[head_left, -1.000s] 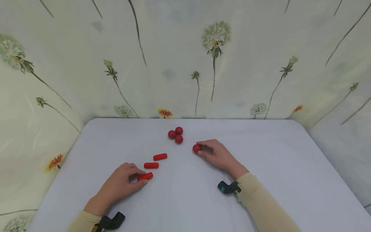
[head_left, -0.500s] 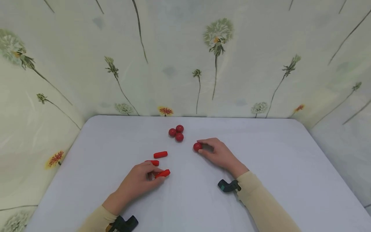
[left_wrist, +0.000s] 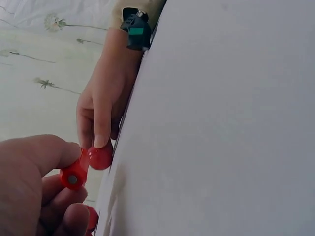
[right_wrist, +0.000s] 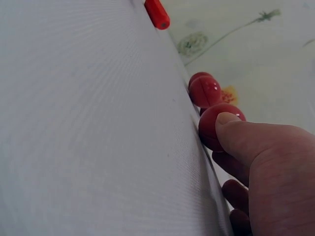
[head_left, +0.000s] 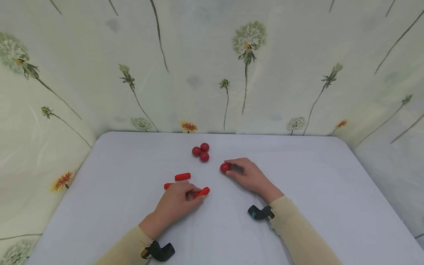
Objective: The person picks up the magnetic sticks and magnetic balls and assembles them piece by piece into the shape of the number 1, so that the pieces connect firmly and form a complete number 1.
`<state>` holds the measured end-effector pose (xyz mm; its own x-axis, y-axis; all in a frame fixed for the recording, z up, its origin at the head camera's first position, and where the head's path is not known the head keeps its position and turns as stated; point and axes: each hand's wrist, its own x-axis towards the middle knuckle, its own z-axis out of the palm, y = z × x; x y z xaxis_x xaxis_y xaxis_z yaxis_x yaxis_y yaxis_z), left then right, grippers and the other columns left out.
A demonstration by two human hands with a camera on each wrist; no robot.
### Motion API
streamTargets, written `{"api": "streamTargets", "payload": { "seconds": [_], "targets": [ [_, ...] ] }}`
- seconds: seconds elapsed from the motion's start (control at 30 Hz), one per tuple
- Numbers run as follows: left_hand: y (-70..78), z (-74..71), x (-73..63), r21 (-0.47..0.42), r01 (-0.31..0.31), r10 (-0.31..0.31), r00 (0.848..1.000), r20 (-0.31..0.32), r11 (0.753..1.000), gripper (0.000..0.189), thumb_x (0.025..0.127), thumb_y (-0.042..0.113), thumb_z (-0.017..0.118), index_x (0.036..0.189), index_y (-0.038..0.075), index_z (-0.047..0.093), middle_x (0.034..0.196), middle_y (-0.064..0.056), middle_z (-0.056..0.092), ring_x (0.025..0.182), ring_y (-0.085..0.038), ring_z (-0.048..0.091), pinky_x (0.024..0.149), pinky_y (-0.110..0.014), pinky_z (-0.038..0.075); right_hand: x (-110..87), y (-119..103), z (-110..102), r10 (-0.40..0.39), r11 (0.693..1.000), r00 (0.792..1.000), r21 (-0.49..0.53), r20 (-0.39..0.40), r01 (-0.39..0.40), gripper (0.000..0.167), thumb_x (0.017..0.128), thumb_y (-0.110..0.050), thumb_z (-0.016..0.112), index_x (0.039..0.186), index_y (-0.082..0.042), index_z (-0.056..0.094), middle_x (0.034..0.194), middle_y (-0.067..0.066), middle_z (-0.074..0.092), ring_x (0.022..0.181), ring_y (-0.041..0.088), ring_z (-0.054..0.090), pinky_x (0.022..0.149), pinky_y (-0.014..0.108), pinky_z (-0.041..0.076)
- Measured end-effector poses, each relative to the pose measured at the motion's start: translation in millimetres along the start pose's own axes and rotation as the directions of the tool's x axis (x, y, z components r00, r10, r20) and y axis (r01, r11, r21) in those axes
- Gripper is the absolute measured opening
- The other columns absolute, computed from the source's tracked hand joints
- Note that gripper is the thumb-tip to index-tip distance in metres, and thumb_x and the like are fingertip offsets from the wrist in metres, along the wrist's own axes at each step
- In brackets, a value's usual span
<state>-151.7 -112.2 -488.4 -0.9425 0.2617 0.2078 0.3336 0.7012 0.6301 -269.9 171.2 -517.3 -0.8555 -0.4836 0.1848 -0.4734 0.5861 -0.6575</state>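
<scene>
Red balls (head_left: pixel 204 157), flower-patterned backdrop (head_left: pixel 195 48)

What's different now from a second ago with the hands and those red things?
The left hand has carried its held red stick to the right and slightly away from the person, and now partly covers a loose stick in the head view. Nothing was newly grasped or let go. The right hand still pinches its red ball; the loose sticks and three grouped balls look unmoved.
</scene>
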Motion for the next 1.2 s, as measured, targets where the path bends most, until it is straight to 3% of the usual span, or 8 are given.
{"api": "streamTargets", "payload": {
  "seconds": [0.53,0.7,1.2],
  "targets": [
    [26.4,34.1,26.5,-0.033,0.038,-0.039,0.999,-0.018,0.999,0.024,0.089,0.036,0.072,0.104,0.018,0.076,0.08,0.013,0.059,0.065,-0.003,0.053,0.058,-0.022,0.046,-0.3,-2,-2,-0.016,1.0,1.0,-0.011,0.008,0.016,0.041,0.091,-0.037,0.071,0.13,-0.026,0.065,0.123,-0.012,0.062,0.117,0.013,0.054,0.098,0.043,0.046],
    [27.7,42.0,34.7,-0.012,0.064,-0.064,0.998,-0.029,0.998,0.023,0.09,0.037,0.071,0.102,0.017,0.074,0.08,0.012,0.059,0.064,-0.004,0.051,0.056,-0.022,0.045,0.2,-2,-3,-0.014,1.0,1.0,-0.015,0.012,0.014,0.041,0.092,-0.034,0.072,0.131,-0.026,0.064,0.124,-0.012,0.062,0.119,0.013,0.054,0.099,0.042,0.045],
    [21.3,51.0,50.6,-0.055,0.111,-0.113,0.993,-0.036,0.992,0.021,0.091,0.036,0.069,0.097,0.016,0.072,0.082,0.01,0.06,0.071,-0.007,0.055,0.061,-0.023,0.048,0.5,-2,-2,-0.073,0.997,0.997,-0.002,-0.004,0.073,0.04,0.091,-0.029,0.073,0.13,-0.021,0.066,0.124,-0.009,0.064,0.118,0.015,0.055,0.1,0.043,0.044]
  ]
}}
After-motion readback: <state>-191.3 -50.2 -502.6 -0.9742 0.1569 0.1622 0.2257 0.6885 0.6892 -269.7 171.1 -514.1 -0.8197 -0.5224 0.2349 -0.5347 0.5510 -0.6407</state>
